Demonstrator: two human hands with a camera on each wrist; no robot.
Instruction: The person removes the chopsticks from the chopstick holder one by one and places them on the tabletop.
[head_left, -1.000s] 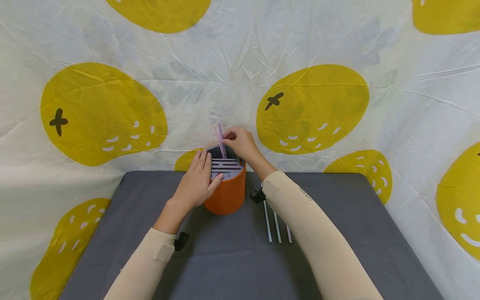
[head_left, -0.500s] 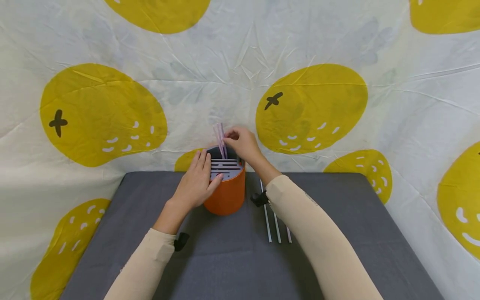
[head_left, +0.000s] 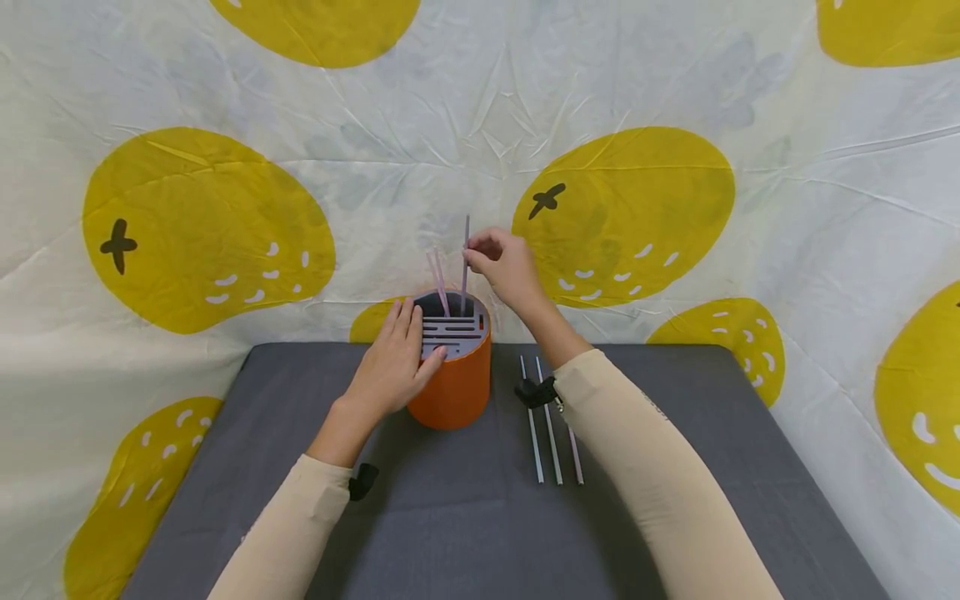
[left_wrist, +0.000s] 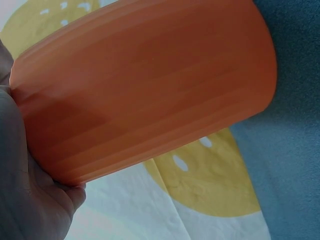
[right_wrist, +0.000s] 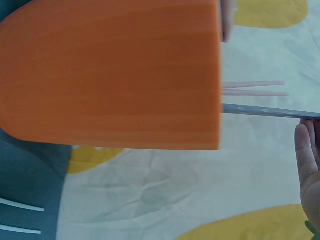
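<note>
A round orange holder with a grey slotted top stands upright near the table's back edge. My left hand rests on its left rim, fingers straight and thumb at the front rim. Above the holder, my right hand pinches a thin grey chopstick between thumb and fingertips. In the head view, its lower end is inside the open rear compartment. Two pale pinkish chopsticks lean in that same compartment. The right wrist view shows the held chopstick beside the pale pair.
Three silvery chopsticks lie side by side on the dark grey table cover, right of the holder, partly under the right forearm. A white cloth with yellow fruit prints hangs just behind the table.
My right hand has moved up and right, drawing the grey chopstick away from the pale pair and more upright. The left hand and holder have stayed in place.
</note>
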